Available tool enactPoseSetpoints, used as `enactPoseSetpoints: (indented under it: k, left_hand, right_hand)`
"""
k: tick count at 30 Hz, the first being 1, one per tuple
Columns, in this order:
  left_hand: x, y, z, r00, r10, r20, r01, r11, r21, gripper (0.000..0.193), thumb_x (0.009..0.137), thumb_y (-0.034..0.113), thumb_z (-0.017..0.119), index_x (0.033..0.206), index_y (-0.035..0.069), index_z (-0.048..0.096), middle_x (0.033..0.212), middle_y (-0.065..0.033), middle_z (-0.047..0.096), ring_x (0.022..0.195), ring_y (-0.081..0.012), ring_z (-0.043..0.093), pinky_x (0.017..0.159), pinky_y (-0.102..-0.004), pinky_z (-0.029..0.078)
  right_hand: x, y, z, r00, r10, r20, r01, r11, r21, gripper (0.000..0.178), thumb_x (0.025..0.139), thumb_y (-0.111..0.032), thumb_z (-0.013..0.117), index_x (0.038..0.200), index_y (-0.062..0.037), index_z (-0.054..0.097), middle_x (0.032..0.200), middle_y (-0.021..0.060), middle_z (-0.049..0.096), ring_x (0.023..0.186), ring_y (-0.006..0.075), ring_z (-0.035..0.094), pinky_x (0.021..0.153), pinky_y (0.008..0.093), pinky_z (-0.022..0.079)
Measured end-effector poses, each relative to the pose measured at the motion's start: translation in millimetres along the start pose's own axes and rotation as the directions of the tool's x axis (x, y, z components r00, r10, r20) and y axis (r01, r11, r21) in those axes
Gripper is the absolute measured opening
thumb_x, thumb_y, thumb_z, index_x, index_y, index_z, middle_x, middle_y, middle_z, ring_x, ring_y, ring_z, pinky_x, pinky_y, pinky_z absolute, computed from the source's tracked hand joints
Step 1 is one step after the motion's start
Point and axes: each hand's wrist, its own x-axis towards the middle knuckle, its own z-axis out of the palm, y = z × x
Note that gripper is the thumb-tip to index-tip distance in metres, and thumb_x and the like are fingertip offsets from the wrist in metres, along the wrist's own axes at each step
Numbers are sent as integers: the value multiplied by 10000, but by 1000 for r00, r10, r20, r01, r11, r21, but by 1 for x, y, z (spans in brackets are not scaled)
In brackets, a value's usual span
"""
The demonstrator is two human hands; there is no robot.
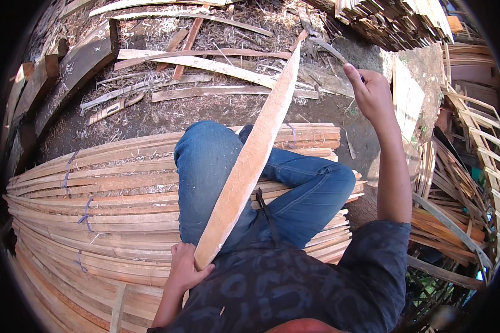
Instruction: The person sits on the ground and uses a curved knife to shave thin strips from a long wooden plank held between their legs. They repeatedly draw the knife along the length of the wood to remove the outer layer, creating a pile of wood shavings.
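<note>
A long, pale wooden board (250, 161), narrowing to a point at its far end, slants up across my lap. My left hand (184, 266) is closed round its near end, with the thumb on the board's edge. My right hand (370, 91) is raised at the far right, closed on a machete (329, 50). Most of the handle is hidden in my fist. The curved grey blade reaches left towards the board's pointed tip; I cannot tell whether they touch.
Under my crossed legs (311, 188) lie tied bundles of wooden strips (122, 216). Loose slats (205, 66) and shavings cover the ground ahead. Thick dark beams (78, 77) stand at the left. Stacked wood (394, 22) is at the far right, with more wood pieces (444, 222) beside my right arm.
</note>
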Motion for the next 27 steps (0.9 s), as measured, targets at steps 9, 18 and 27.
enactPoseSetpoints:
  k: [9,18,27]
  left_hand:
    - [-24,2,2,985,-25,-168,-9,980,-199,321,789,176,571,1036,-20,509,991,-179,619,987,-352,469,917,-463,369]
    - [-22,-1,15,980,-140,-145,94,954,-283,162,892,140,534,940,-14,523,761,-152,667,682,-296,662,646,-373,510]
    - [-17,-8,25,968,-80,-238,1,948,-317,144,909,118,536,896,-26,535,685,-153,648,601,-277,660,582,-355,508]
  right_hand:
    - [-67,-44,27,996,-16,-86,57,866,496,613,964,-482,534,645,41,510,499,66,334,523,138,303,473,353,289]
    - [-75,-84,43,990,27,-141,40,889,455,648,921,-576,526,657,9,620,546,181,539,518,359,556,495,414,428]
    - [-42,-72,51,976,63,-207,19,928,372,698,919,-622,488,650,6,630,535,183,548,520,348,564,536,424,461]
